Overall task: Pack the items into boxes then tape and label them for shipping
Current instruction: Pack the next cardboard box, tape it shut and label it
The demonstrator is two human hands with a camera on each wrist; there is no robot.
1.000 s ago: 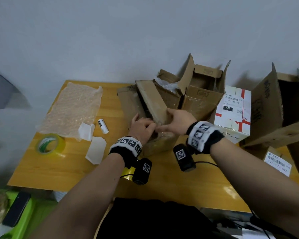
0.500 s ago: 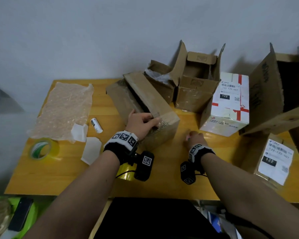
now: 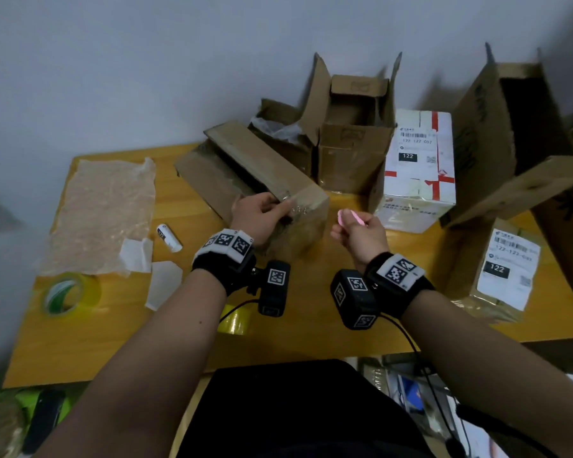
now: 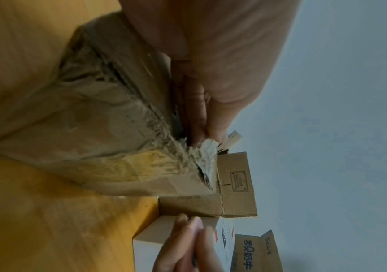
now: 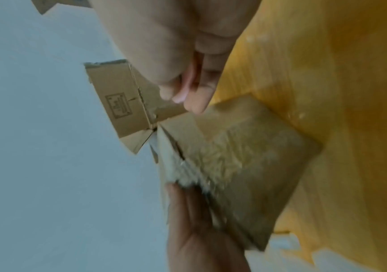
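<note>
A long, worn brown cardboard box [image 3: 258, 166] lies slantwise on the wooden table [image 3: 311, 325]. My left hand [image 3: 272, 209] grips its near end, fingers curled over the torn, taped flap edge; the left wrist view shows the fingers [image 4: 199, 117] hooked on the ragged cardboard [image 4: 94, 128]. My right hand [image 3: 349, 224] hovers just right of that box end and pinches a small pink object [image 3: 351, 217]. In the right wrist view this pink object [image 5: 187, 86] sits between thumb and fingers, above the box end [image 5: 246, 156]. What the pink object is stays unclear.
Behind stand an open brown box [image 3: 354, 143], a white labelled box [image 3: 417, 173] and a large open carton [image 3: 497, 133]; a labelled parcel [image 3: 500, 272] lies right. On the left are bubble wrap [image 3: 103, 213], a tape roll [image 3: 68, 292], a white tube [image 3: 169, 238] and paper scraps [image 3: 164, 284].
My right hand left the box, dropped to the table and has come up holding the pink object. The left hand has kept its hold on the box end.
</note>
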